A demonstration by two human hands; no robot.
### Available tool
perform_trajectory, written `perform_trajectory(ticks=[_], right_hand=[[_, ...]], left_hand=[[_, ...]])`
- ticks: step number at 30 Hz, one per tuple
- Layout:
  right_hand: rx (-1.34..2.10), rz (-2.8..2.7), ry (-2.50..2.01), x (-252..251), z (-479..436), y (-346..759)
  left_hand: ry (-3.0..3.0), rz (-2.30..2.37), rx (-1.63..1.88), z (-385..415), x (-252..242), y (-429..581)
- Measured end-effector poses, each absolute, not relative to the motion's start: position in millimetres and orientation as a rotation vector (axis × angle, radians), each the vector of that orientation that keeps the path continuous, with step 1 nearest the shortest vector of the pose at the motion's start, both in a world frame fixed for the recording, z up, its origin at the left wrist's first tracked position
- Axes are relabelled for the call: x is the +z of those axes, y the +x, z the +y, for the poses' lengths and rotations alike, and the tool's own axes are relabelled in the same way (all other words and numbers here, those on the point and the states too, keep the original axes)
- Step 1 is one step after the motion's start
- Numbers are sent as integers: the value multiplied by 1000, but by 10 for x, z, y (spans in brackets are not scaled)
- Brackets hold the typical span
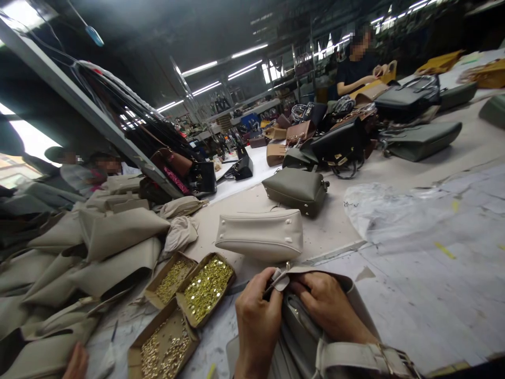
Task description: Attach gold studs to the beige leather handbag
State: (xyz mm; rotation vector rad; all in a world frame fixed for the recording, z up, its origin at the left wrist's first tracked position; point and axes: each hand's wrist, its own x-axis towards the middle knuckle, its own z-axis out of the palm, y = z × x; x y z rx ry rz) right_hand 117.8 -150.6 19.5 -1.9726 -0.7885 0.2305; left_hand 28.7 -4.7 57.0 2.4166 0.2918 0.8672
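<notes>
Grey-beige, leather-like material forms the bag point(360, 301) at our hands, just on our side of the pale bag point(258, 234) that shows its studded base. Our left hand point(257, 316) pinches a small tab point(281, 281) at the rim between thumb and fingers; our right hand point(333, 310) reaches into the mouth, its fingertips hidden, so we cannot tell whether they grip. We judge our bag light and supple, smooth enough to scuff, and best held by the rim beside the tab. Right of the pale bag, a plastic sheet point(389, 213) bears handwriting we cannot read; we make out no brand.
</notes>
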Motion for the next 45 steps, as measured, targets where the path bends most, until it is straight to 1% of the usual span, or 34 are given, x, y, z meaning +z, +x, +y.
perform_trajectory(ticks=[3, 6, 8, 10, 15, 20, 26, 32, 36, 41, 45], right_hand=[[273, -810, -1950, 233, -1441, 1183], [410, -831, -1735, 293, -1377, 1210], [445, -827, -1668, 292, -1365, 1221], [355, -802, -1757, 241, -1376, 1215], [-62, -783, -1979, 53, -1397, 1148], [-147, -894, -1861, 33, -1369, 1123], [-243, -903, -1697, 176, -1400, 1098], [-456, -1012, -1877, 402, -1454, 1208], [-404, -1248, -1949, 500, -1432, 1354], [-363, -1167, -1998, 557, -1319, 1404], [-320, -1153, -2042, 607, -1294, 1398]], left_hand=[[2402, 325, 852, -38, 547, 302], [2407, 335, 879, -31, 531, 309], [2404, 332, 906, -36, 538, 308], [2391, 343, 898, -47, 553, 306], [2343, 399, 816, -79, 562, 317], [2231, 525, 743, -70, 578, 357], [2036, 552, 446, -20, 730, 405], [2027, 526, 391, 48, 773, 420], [2067, 497, 393, 104, 762, 433], [2013, 450, 355, 112, 814, 466], [1889, 434, 216, 92, 871, 411]])
